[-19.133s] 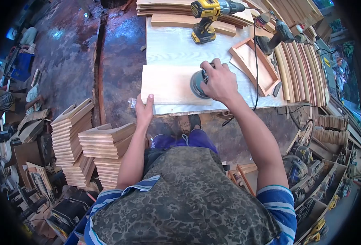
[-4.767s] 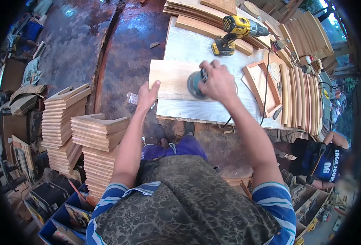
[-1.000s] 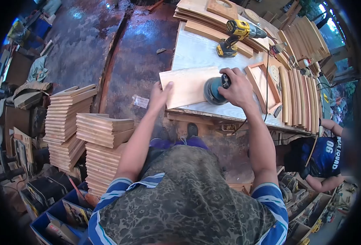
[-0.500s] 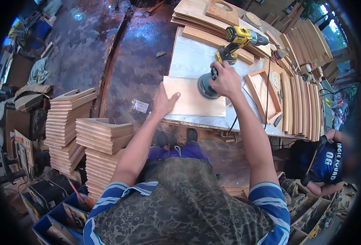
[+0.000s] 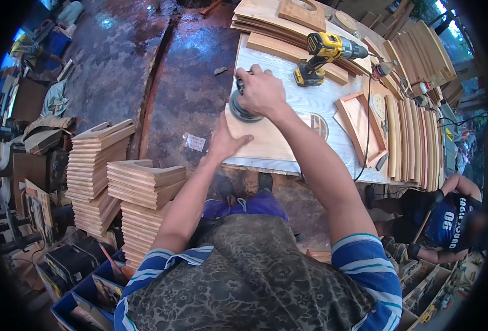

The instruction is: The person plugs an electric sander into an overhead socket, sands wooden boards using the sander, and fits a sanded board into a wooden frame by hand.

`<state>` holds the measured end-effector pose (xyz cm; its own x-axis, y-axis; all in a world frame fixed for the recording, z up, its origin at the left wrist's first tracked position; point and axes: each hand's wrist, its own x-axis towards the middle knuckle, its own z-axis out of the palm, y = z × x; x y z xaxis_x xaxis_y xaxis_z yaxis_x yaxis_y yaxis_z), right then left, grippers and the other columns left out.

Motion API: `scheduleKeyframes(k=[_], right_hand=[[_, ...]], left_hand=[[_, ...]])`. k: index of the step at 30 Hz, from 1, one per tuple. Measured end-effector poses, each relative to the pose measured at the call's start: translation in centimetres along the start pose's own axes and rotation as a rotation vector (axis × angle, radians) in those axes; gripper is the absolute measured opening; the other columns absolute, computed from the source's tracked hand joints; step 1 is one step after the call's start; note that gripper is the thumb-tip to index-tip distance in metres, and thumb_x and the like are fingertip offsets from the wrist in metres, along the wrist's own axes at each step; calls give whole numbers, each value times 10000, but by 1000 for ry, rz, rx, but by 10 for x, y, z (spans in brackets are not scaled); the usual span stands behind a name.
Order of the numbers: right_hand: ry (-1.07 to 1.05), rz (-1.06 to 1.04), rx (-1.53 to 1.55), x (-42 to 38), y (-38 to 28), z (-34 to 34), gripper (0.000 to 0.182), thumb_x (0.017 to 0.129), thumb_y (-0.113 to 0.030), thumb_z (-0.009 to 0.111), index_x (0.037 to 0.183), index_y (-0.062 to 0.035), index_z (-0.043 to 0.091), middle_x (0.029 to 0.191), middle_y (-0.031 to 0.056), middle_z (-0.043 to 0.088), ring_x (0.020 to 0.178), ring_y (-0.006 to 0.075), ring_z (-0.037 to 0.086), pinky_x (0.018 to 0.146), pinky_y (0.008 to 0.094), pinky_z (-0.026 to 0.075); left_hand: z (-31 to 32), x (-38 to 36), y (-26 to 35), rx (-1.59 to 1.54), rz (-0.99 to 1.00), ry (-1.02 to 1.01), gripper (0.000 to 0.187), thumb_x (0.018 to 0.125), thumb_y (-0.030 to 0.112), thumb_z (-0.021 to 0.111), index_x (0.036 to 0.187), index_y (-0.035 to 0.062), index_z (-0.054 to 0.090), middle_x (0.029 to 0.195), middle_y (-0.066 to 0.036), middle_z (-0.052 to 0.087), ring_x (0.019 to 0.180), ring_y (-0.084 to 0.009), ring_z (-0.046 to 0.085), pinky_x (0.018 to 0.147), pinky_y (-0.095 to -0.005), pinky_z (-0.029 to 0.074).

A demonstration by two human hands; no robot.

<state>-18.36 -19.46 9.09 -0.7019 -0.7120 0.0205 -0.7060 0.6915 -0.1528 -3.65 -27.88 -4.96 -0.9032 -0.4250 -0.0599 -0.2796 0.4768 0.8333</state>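
Note:
My right hand (image 5: pixel 263 92) is closed over the top of an orbital sander (image 5: pixel 242 111), whose round teal base rests on the left end of a pale wooden board (image 5: pixel 271 142). My left hand (image 5: pixel 226 140) grips the board's left edge, the thumb lying across its top face and the other fingers partly hidden at the side. Beneath the board is a whitish worktop (image 5: pixel 288 83). Farther back on it, a yellow and black cordless drill (image 5: pixel 325 52) stands on its battery.
Stacked cut boards (image 5: pixel 145 182) rise at my left. On the worktop's right are a shallow wooden frame (image 5: pixel 360 127), a row of upright slats (image 5: pixel 412 140) and a black cord (image 5: pixel 367 110). Another person (image 5: pixel 437 218) in a dark blue shirt is at the right.
My right hand has carried the sander leftward over the board to its left end. A round dark mark on the worktop now shows right of the board. My left hand stays at the edge.

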Motion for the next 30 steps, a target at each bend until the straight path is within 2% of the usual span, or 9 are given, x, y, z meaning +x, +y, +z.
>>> scheduleKeyframes(k=[4,8,12,15,17,21,24,25,30], right_hand=[[-24,-8,32,3,-6,0,528,820,-327,751,1323,-214,634,1256,178,652,1120,431,695,907,519,615],[-33,73,-15,-4,21,-7,521,828,-336,747,1324,-222,636,1257,177,655,1108,428,700,908,520,612],[-7,167,-18,-23,60,-17,500,828,-347,755,1303,-234,646,1269,166,649,1101,419,698,913,516,601],[38,254,-33,-43,77,-18,505,810,-338,770,1288,-224,652,1267,152,651,1099,397,700,918,504,596],[34,291,-36,-57,89,-17,506,808,-337,770,1285,-220,653,1266,150,652,1101,393,700,915,502,596],[41,296,-16,-85,90,-14,477,804,-327,763,1257,-211,668,1214,143,653,1055,399,696,897,499,597],[76,263,-31,-121,81,-13,440,797,-313,767,1215,-201,691,1161,146,650,1010,390,691,883,503,599],[72,254,-25,-132,76,-14,442,798,-309,770,1219,-201,689,1163,149,650,1019,385,692,880,509,599],[74,241,4,-130,76,-15,461,808,-290,770,1250,-203,670,1166,152,648,1032,379,692,859,513,607]], left_hand=[[2,2,-2,-32,-18,-12,1048,746,359,967,1533,-25,393,1437,-268,610,1357,-412,598,1126,-484,483],[-4,1,4,-146,-109,-91,1124,732,389,975,1593,40,342,1421,-254,616,1334,-418,607,1122,-503,483],[4,4,-2,-149,-63,-37,1092,734,369,978,1584,58,367,1387,-237,649,1304,-404,635,1104,-496,497],[2,1,-5,-193,-60,-49,1086,735,367,979,1576,40,374,1378,-237,659,1304,-396,637,1110,-485,493],[2,0,-5,-196,-62,-51,1002,768,306,965,1535,-20,409,1367,-249,669,1282,-364,659,1108,-464,510],[5,1,-5,-118,-18,-30,953,790,285,956,1516,-25,421,1341,-235,683,1252,-339,673,1089,-446,523],[6,0,3,-329,-16,-62,849,828,213,927,1472,-38,435,1278,-209,700,1178,-276,688,1049,-403,543],[12,3,-10,-350,2,-45,831,807,181,929,1456,-47,461,1290,-230,700,1189,-312,695,1061,-411,534],[9,4,-5,-259,29,-46,913,824,222,928,1514,-58,401,1347,-241,662,1242,-327,659,1088,-426,508]])
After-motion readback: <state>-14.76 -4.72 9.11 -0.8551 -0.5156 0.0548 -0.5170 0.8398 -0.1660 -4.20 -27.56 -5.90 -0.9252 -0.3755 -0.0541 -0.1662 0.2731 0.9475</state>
